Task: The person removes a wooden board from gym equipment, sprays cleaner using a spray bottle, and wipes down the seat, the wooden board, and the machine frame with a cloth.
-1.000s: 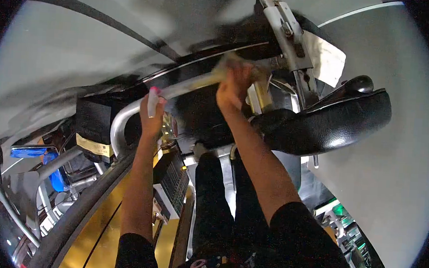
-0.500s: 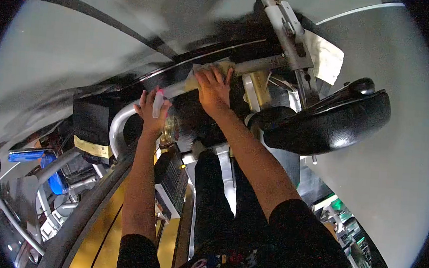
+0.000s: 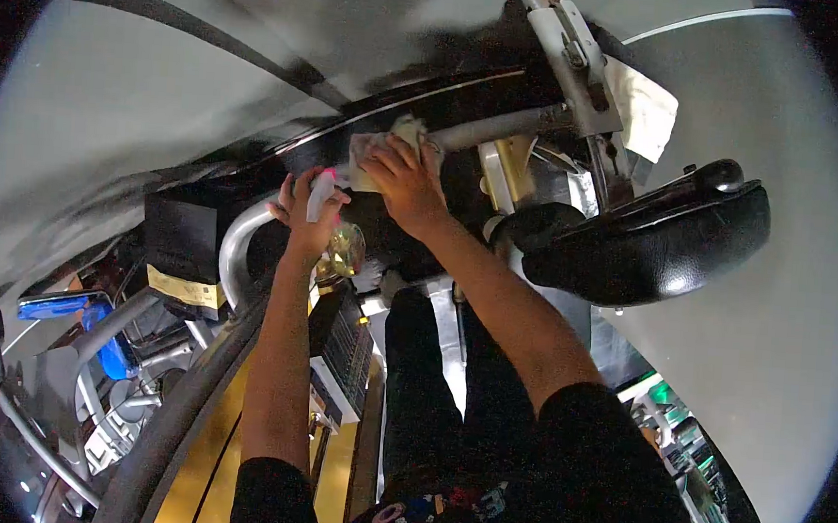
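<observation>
My left hand (image 3: 307, 217) is closed around the neck of a spray bottle (image 3: 347, 249). The bottle has a white and pink spray head, and its clear body with yellowish contents hangs below my palm. Under my right hand (image 3: 403, 185) is a pale cloth (image 3: 366, 151), pressed against a thick grey metal tube (image 3: 491, 129). My right fingers curl over the cloth, and part of it bunches up beyond them. The tube bends downward to the left of my left hand.
At right a black padded seat (image 3: 653, 244) juts out beside a metal upright (image 3: 574, 63). A black box (image 3: 180, 235) with a yellowish label stands left of the tube's bend. Blue items (image 3: 108, 337) lie among metal frames at far left. A dark bar (image 3: 175, 419) runs along a yellow panel.
My right hand has slid slightly left along the tube with the cloth, which now bunches up more. My left hand has shifted a little right, and more of the spray bottle's body shows.
</observation>
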Available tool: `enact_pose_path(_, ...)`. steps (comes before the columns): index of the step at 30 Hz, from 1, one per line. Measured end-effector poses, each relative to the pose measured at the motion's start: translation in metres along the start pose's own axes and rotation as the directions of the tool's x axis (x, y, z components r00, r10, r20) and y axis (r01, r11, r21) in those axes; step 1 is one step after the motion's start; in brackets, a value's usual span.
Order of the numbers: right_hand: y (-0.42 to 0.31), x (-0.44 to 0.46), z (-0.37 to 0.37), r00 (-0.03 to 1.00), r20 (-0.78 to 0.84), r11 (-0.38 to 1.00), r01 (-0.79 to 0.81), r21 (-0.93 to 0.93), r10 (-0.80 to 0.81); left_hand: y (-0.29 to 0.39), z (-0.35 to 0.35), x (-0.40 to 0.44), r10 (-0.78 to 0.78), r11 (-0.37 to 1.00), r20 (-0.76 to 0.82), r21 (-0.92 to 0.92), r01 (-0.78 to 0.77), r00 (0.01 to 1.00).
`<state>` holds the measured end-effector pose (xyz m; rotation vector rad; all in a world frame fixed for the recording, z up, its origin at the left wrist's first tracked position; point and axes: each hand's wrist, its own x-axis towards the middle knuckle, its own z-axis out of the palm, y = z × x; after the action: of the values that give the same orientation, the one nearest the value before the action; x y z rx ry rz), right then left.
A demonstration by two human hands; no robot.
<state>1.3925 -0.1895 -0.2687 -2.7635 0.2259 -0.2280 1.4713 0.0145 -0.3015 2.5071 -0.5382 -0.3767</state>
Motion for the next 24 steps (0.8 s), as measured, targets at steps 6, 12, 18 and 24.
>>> enact_pose_path(6, 0.044, -0.027, -0.021, 0.981, 0.021, 0.977, 0.189, 0.093, -0.192, -0.026, 0.005, 0.011, 0.029, 0.957, 0.295, 0.266, -0.111, 0.955)
enact_pose_path(12, 0.113, -0.099, 0.022, 0.874, -0.273, 0.903, -0.328, 0.276, 0.401, -0.013, -0.011, 0.007, 0.092, 0.963, 0.252, 0.225, -0.151, 0.963)
enact_pose_path(18, 0.087, -0.03, 0.01, 0.12, 0.549, -0.516, -0.224, 0.827, 0.827, 0.014, -0.031, 0.006, 0.076, 0.99, 0.245, 0.098, -0.102, 0.966)
enact_pose_path(24, -0.02, -0.031, 0.079, 0.658, 0.393, 0.243, -0.661, 0.71, 0.642, 0.003, -0.014, 0.005, 0.104, 0.958, 0.161, 0.249, -0.143, 0.981)
